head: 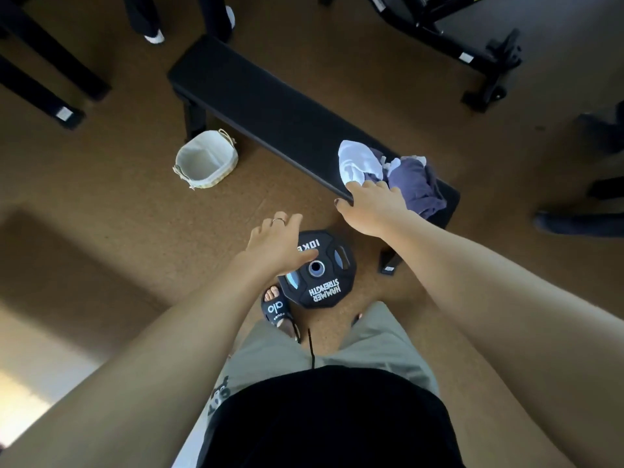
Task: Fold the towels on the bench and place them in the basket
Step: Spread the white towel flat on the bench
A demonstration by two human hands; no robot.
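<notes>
Crumpled white towel (pixel 358 163) and purple towel (pixel 417 185) on long black padded table (pixel 270 106) right of centre, right hand (pixel 373 206) fingers resting on white one, left hand (pixel 277 243) relaxed above black 10 kg weight plate (pixel 319 270), cloth-lined wicker basket (pixel 206 158) on floor centre-left.

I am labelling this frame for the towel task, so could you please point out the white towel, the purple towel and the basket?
white towel (pixel 358 162): head view, on its bunched middle.
purple towel (pixel 417 187): head view, on the crumpled centre.
basket (pixel 227 157): head view, on the right side of its rim.
</notes>
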